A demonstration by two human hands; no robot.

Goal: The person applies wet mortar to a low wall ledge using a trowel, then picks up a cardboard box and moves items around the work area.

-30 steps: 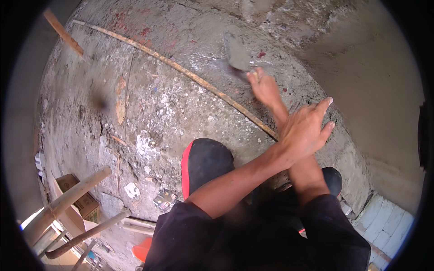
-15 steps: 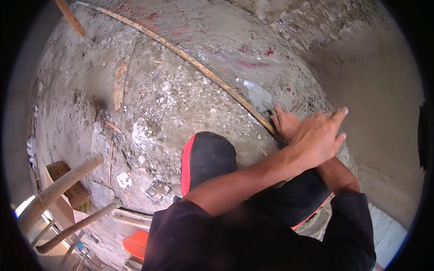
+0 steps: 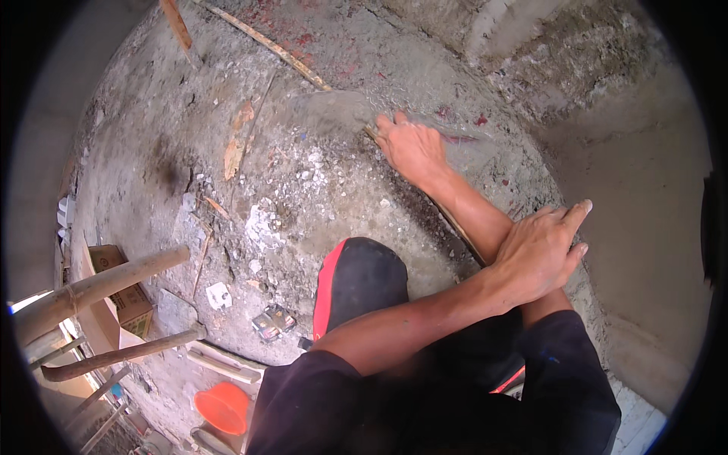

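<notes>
My forearms cross, the left over the right. My right hand (image 3: 413, 152) reaches over the wet grey mortar, fingers curled at the near end of a flat grey trowel (image 3: 326, 108). The trowel's blade is smeared by motion and its handle is hidden. Under it and my right hand runs a long thin wooden strip (image 3: 262, 39), partly covered. My left hand (image 3: 540, 241) is open by the right-hand wall, with thumb and forefinger apart; whether it touches the wall I cannot tell.
The rough grey ground (image 3: 227, 129) carries white crumbs and wood scraps. At lower left, wooden poles (image 3: 98, 292) stand by a cardboard box (image 3: 129, 303) and an orange basin (image 3: 222, 407). A smooth plastered wall (image 3: 629, 189) rises at right. My dark knee (image 3: 365, 280) is at the centre.
My right hand has swept away from me and to the left along the strip, with the trowel. The left hand has hardly moved. The whole view has shifted slightly.
</notes>
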